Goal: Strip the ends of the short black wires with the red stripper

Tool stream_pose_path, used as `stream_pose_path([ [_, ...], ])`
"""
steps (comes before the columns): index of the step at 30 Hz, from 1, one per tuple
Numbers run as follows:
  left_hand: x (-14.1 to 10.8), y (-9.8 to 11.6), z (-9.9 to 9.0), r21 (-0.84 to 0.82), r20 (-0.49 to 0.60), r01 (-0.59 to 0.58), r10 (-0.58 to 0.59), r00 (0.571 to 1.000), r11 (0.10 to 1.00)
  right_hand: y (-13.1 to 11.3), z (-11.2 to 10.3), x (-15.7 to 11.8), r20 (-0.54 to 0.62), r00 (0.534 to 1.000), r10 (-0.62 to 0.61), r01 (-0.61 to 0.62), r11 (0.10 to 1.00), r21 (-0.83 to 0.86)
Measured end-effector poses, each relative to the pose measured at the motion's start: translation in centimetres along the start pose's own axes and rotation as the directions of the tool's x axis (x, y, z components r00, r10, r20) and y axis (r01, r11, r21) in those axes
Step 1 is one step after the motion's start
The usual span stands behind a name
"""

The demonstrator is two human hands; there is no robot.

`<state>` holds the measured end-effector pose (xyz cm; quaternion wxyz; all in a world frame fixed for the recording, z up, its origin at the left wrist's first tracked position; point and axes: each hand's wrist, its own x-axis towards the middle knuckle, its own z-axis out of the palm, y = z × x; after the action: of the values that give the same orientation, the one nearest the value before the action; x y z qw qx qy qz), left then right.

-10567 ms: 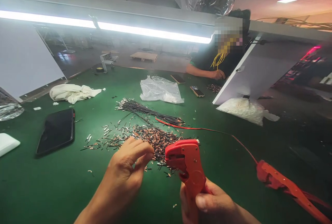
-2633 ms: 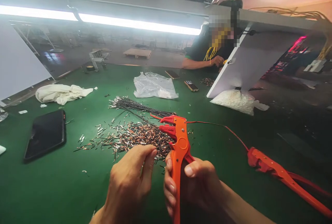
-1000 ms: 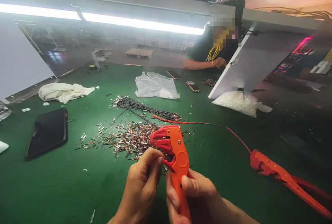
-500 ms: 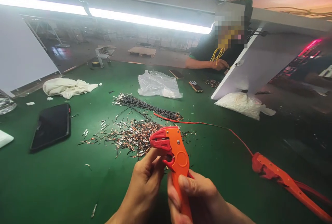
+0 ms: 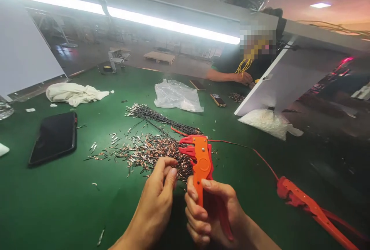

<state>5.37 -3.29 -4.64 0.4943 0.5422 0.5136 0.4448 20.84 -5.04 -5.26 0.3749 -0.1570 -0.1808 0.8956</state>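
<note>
An orange and red wire stripper (image 5: 202, 165) stands upright in my right hand (image 5: 215, 211), its fingers wrapped round the handles and its red jaws pointing left, parted. Just left of the tool is my left hand (image 5: 158, 192), thumb and fingers curled close together; anything between them is too small to make out. Beyond both hands lies a pile of short black and copper wire pieces (image 5: 156, 149). A bundle of long black wires (image 5: 164, 119) with bared ends rests behind the pile.
On the green table (image 5: 63, 200) lie a black phone (image 5: 54, 138), a white cloth (image 5: 75, 93), a clear plastic bag (image 5: 177, 95) and a second orange tool (image 5: 309, 200) with a red cord. Across the table, a person's hand (image 5: 245, 78) is near yellow wires (image 5: 245, 65).
The stripper has moved slightly up and right, and its handles have spread apart. My left hand has drawn away from its jaws to the left and lower.
</note>
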Motion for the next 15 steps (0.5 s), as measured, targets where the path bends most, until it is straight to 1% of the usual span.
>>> stream_pose_path([
  [2, 0.2, 0.3, -0.5, 0.023, -0.020, -0.043, 0.043, 0.999, 0.999, 0.1, -0.1, 0.0, 0.008, 1.000, -0.017, 0.017, 0.999, -0.043],
  [4, 0.4, 0.5, -1.1, 0.116, -0.046, -0.142, 0.148, 0.988, 0.983, 0.1, -0.3, 0.0, 0.014, 1.000, -0.009, 0.010, 0.997, -0.074],
  [5, 0.5, 0.6, -1.4, 0.175, -0.074, -0.202, 0.217, 0.973, 0.964, 0.0, -0.4, -0.1, 0.019, 1.000, -0.004, 0.006, 0.997, -0.083],
  [7, 0.5, 0.8, -1.8, 0.281, -0.159, -0.291, 0.343, 0.926, 0.914, -0.2, -0.6, -0.1, 0.042, 0.999, 0.000, 0.004, 0.996, -0.090],
  [9, 0.5, 1.1, -2.2, 0.359, -0.253, -0.325, 0.426, 0.869, 0.875, -0.4, -0.7, -0.2, 0.069, 0.997, -0.021, 0.028, 0.995, -0.100],
  [11, 0.4, 1.6, -2.4, 0.426, -0.307, -0.339, 0.486, 0.818, 0.839, -0.5, -0.7, -0.2, 0.090, 0.995, -0.045, 0.055, 0.993, -0.107],
  [13, 0.4, 2.0, -2.4, 0.475, -0.299, -0.360, 0.532, 0.792, 0.803, -0.6, -0.6, -0.2, 0.095, 0.994, -0.060, 0.070, 0.991, -0.113],
  [15, 0.2, 2.1, -2.3, 0.490, -0.251, -0.384, 0.549, 0.797, 0.782, -0.5, -0.5, -0.2, 0.094, 0.992, -0.081, 0.092, 0.989, -0.116],
])
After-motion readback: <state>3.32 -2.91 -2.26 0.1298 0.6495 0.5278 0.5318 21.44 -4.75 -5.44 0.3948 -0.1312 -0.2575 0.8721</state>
